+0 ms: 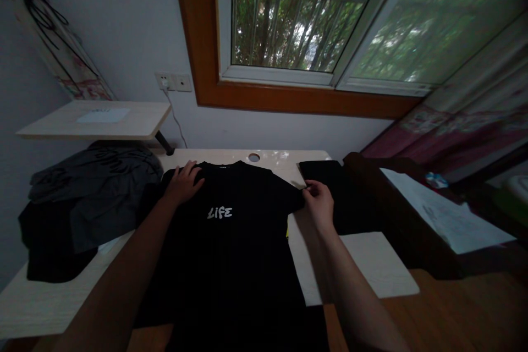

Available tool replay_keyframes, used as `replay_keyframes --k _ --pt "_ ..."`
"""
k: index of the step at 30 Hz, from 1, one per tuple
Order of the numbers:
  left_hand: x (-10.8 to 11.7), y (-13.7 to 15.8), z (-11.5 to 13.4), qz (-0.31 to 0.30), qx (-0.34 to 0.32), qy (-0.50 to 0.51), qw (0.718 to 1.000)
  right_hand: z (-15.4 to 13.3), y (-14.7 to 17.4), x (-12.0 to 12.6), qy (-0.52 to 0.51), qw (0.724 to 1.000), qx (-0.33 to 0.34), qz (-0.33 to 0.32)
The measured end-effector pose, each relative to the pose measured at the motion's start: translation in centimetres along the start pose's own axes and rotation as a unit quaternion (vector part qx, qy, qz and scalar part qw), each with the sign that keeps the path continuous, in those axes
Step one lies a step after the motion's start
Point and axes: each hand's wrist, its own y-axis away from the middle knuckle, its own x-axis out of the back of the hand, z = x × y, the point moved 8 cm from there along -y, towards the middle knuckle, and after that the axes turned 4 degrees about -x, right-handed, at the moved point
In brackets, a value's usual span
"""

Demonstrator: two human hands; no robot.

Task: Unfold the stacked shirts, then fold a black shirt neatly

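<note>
A black T-shirt (231, 253) with white lettering on its chest lies spread over the light wooden desk (214, 155), its lower part hanging past the front edge. Fingers spread, my left hand (184, 182) rests flat on the shirt's left shoulder, beside the collar. At the other side my right hand (320, 202) pinches the end of the right sleeve between thumb and fingers. A small yellow patch (287, 229) shows at the shirt's side, below that sleeve.
Piled dark grey and black clothes (99, 192) sit on the left, under a raised shelf (144, 121) with a paper on it. Folded black cloth (350, 192) lies right of my right hand. Farther right is a dark brown surface with a white sheet (445, 214). A window stands behind.
</note>
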Motion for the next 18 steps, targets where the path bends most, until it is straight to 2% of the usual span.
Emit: replay_keyframes --k 5,11,14,18 --pt "1.4 0.3 0.2 0.047 0.0 0.003 0.999 -1.7 0.9 -0.8 0.114 0.991 0.057 -0.041" --pt "1.4 0.8 0.3 0.046 0.009 0.015 0.999 -4.7 2.6 -2.7 0.256 0.955 0.134 -0.073" --pt "0.8 0.8 1.0 0.043 0.01 -0.001 0.999 -6.8 3.6 -4.7 0.253 0.946 0.171 -0.105" --pt "-0.3 1.2 2.4 0.019 0.04 -0.028 0.999 -9.6 5.1 -9.0 0.206 0.94 0.22 -0.162"
